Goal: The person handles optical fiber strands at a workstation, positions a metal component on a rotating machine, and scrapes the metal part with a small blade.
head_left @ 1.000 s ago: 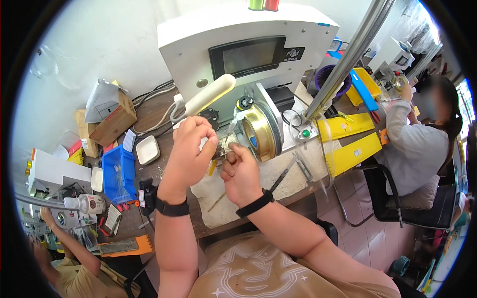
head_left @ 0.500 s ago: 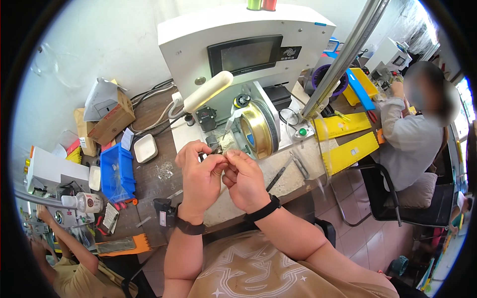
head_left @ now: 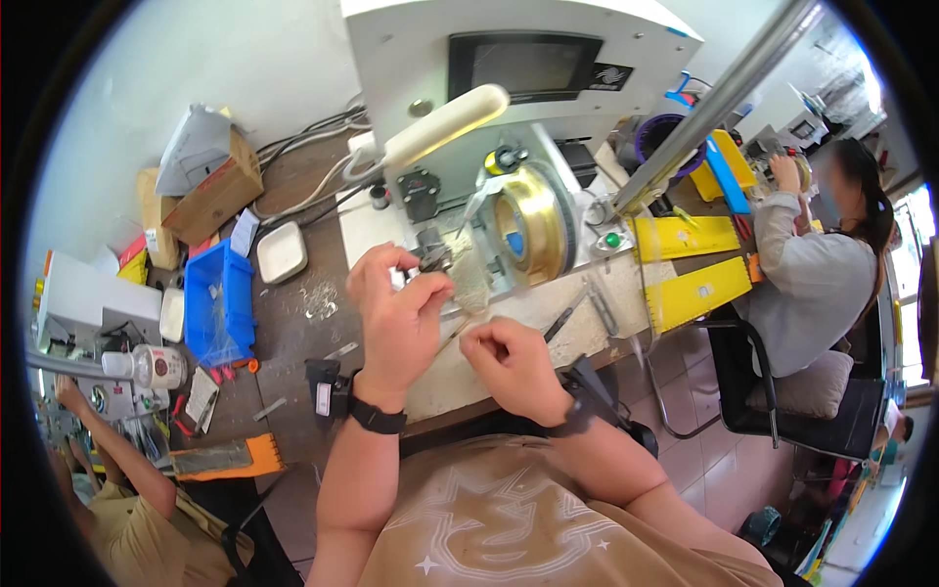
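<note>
My left hand [head_left: 396,318] is raised in front of the machine, its fingers curled around a small white and silvery piece [head_left: 400,278] that is mostly hidden. To its right, over the front of the bench, my right hand [head_left: 518,367] is closed with its fingertips pressed together; whatever they pinch is too small or hidden. Just beyond both hands are a dark metal clamp-like part [head_left: 432,256] and a gold-coloured wheel [head_left: 531,227] of the white machine [head_left: 411,59]. A thin tan strip [head_left: 451,337] lies between the hands.
A white lamp arm [head_left: 445,127] hangs above the work spot. Tweezers [head_left: 601,309] and a dark pen-like tool [head_left: 565,315] lie at right, near yellow trays [head_left: 699,291]. Left stand a blue bin [head_left: 217,305] and a white dish [head_left: 282,252]. Co-workers sit on both sides.
My hands, together before, are now apart. The right hand has moved right and toward me, its fingers curling closed; the left stays near the machine. The view has shifted slightly.
</note>
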A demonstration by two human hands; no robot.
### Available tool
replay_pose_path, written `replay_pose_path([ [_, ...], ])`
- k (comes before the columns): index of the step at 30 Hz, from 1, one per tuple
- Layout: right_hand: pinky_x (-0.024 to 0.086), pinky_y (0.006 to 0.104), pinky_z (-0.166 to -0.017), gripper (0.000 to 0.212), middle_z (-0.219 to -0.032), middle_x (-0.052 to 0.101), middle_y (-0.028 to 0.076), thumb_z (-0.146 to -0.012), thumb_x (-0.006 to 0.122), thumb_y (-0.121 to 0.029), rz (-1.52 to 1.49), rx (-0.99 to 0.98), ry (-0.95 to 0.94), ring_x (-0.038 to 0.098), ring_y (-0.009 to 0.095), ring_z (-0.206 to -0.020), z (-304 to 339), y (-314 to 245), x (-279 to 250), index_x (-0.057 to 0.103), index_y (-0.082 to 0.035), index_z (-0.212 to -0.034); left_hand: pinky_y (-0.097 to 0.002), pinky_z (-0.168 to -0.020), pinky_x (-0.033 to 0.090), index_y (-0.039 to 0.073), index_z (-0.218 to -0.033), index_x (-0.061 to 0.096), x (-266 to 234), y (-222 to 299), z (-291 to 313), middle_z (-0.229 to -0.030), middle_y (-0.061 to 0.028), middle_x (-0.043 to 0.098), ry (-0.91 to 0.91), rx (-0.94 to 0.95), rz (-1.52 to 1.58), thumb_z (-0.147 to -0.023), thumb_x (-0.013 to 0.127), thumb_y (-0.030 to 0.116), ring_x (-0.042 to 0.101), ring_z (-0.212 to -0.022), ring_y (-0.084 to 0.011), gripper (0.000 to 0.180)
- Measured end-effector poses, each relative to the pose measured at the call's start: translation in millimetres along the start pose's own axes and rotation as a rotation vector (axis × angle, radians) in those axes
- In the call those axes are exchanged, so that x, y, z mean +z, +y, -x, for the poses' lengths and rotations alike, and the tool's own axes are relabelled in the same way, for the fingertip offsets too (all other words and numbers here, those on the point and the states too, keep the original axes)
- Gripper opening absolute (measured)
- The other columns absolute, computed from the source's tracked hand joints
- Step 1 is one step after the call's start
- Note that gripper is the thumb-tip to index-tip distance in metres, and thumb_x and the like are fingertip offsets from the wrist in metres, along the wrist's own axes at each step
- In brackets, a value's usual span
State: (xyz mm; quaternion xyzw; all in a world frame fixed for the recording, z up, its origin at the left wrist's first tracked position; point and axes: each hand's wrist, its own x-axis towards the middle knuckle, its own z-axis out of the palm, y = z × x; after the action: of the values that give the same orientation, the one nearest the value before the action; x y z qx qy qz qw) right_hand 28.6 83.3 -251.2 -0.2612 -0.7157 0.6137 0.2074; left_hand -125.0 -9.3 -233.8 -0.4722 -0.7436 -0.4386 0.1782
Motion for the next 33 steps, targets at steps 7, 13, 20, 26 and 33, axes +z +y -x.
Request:
replay_pose_path([
  [7, 0.057, 0.0403, -0.065, 0.037, -0.093, 0.069, 0.013, -0.078, 0.074, -0.005, 0.262, -0.517, -0.312, 0.069, 0.034, -0.075, 38.2, -8.3, 34.6, 0.07, 0.0, -0.114, -0.0401, -0.1, 0.04, 0.007, -0.094, 0.075, -0.8, 0.0, -2.2, -0.113, -0.0116, 0.054, -0.022, -0.346, 0.43, -0.094, 0.076, 0.021, 0.05, -0.11, -0.0264, 0.014],
  [13, 0.056, 0.0395, -0.061, 0.039, -0.085, 0.07, 0.013, -0.069, 0.081, -0.005, 0.367, -0.739, -0.13, 0.068, 0.03, -0.069, 41.2, -2.5, 51.8, 0.072, 0.002, -0.106, -0.0263, -0.092, 0.04, 0.002, -0.096, 0.069, -4.4, -1.5, -4.6, -0.111, -0.0025, 0.052, 0.003, -0.474, 0.621, -0.099, 0.072, 0.018, 0.048, -0.102, -0.0128, 0.017],
  [20, 0.051, 0.0369, -0.058, 0.036, -0.084, 0.069, 0.009, -0.068, 0.079, -0.01, 0.47, -0.828, 0.005, 0.065, 0.025, -0.065, 38.9, -0.6, 59.9, 0.071, -0.001, -0.102, -0.0287, -0.094, 0.042, 0.001, -0.096, 0.072, -3.7, 5.0, -8.6, -0.108, -0.0042, 0.055, 0.067, -0.609, 0.788, -0.095, 0.074, 0.015, 0.051, -0.102, -0.0154, 0.014],
  [26, 0.05, 0.0373, -0.056, 0.035, -0.081, 0.067, 0.01, -0.063, 0.077, -0.01, 0.622, -0.837, 0.022, 0.063, 0.026, -0.063, 38.8, -7.7, 60.0, 0.07, 0.001, -0.095, -0.0279, -0.094, 0.042, 0.0, -0.096, 0.072, -6.5, 9.6, -13.5, -0.109, -0.004, 0.056, 0.041, -0.613, 0.754, -0.095, 0.075, 0.014, 0.052, -0.102, -0.0149, 0.014],
  [33, 0.05, 0.0405, -0.058, 0.017, -0.073, 0.057, 0.009, -0.071, 0.075, -0.011, 0.473, -0.873, -0.256, 0.062, 0.028, -0.065, 38.3, -4.2, 59.6, 0.062, -0.004, -0.081, -0.021, -0.074, 0.039, 0.004, -0.098, 0.071, -8.1, 3.1, -14.8, -0.116, 0.002, 0.056, 0.023, -0.524, 0.605, -0.099, 0.073, 0.018, 0.048, -0.089, -0.005, 0.014],
])
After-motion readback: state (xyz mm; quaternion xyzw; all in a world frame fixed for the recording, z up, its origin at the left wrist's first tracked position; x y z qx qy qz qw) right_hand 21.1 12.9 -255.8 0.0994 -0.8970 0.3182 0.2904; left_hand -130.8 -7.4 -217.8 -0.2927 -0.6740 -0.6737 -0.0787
